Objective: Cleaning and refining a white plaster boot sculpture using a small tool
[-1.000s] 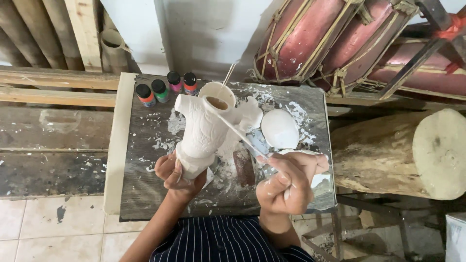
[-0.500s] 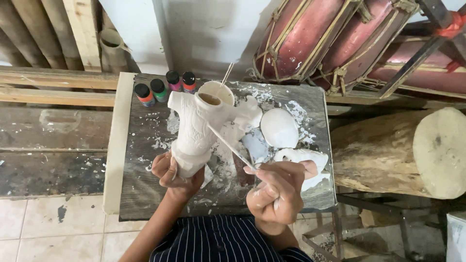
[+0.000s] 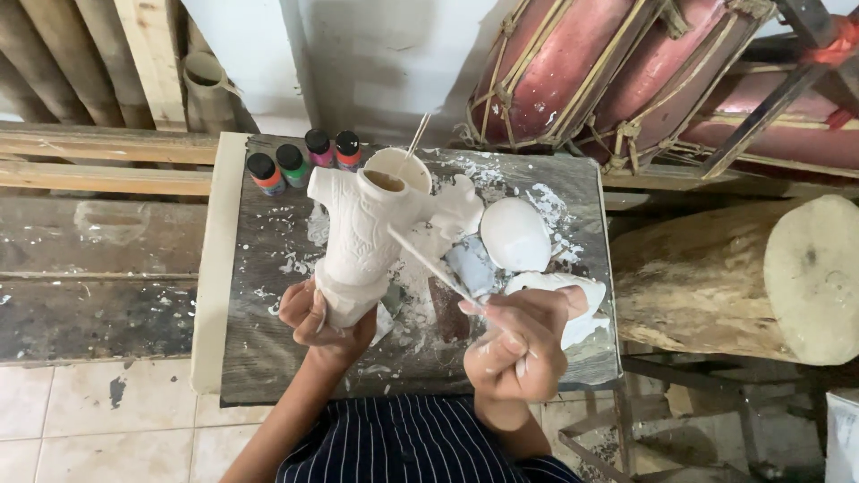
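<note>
At frame centre the figure (image 3: 362, 237) is white all over, with no colour on it yet; the four paint bottles (image 3: 302, 161) at upper left stand capped. The left hand (image 3: 318, 317) has its grip clamped round the figure's base, holding it above the desk (image 3: 268, 358). The right hand (image 3: 519, 344) pinches a thin brush (image 3: 429, 259), whose tip touches the torso.

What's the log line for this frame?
left hand: grips white figure | right hand: holds brush, tip on figure | paint bottles: behind

white figurine (image 3: 362, 240), navy pinstriped shirt (image 3: 412, 443), red drums (image 3: 591, 67), grey paint-splattered board (image 3: 268, 340).
</note>
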